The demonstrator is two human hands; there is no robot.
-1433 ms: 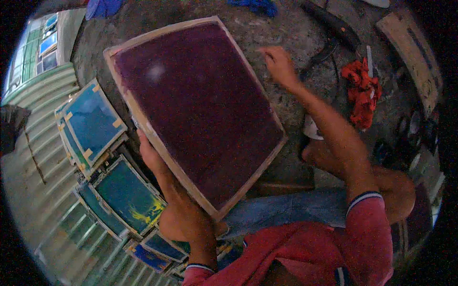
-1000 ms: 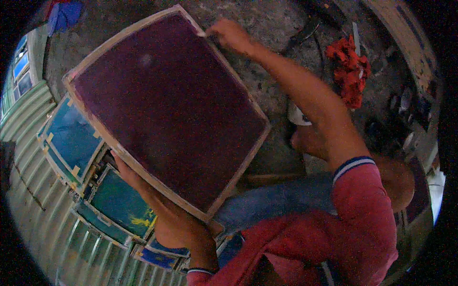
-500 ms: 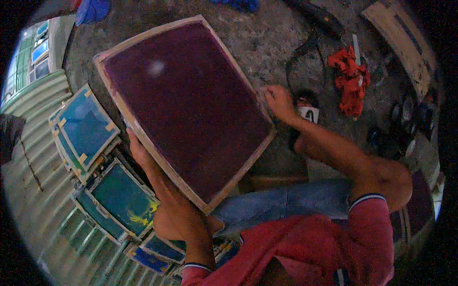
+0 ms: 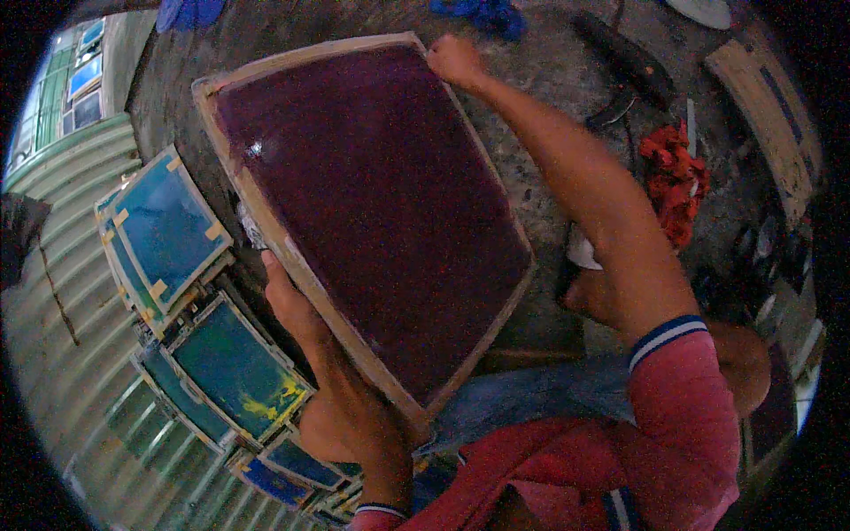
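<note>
A large screen printing frame (image 4: 509,334) with pale wooden edges and dark maroon mesh is tilted in front of me over my lap. My left hand (image 4: 292,296) grips its left side, with the fingers partly hidden behind the wood. Just beyond those fingertips, something shiny and crumpled (image 4: 251,226) shows along the same edge. At the far right corner of the frame is my right hand (image 4: 456,62), its fingers closed against the edge. What they pinch, if anything, is hidden. A small bright reflection lies on the mesh at the upper left.
Several smaller screens, one blue (image 4: 173,226) and one green with yellow smears (image 4: 239,367), lean by a corrugated metal wall (image 4: 66,354) at left. To the right lie a red cloth (image 4: 673,181), a dark tool-like object (image 4: 624,62) and a wooden board (image 4: 766,133).
My right hand has slid from the middle of the frame's right side up to its far right corner, arm stretched out. The left hand keeps its hold; the frame has shifted slightly right in view.
</note>
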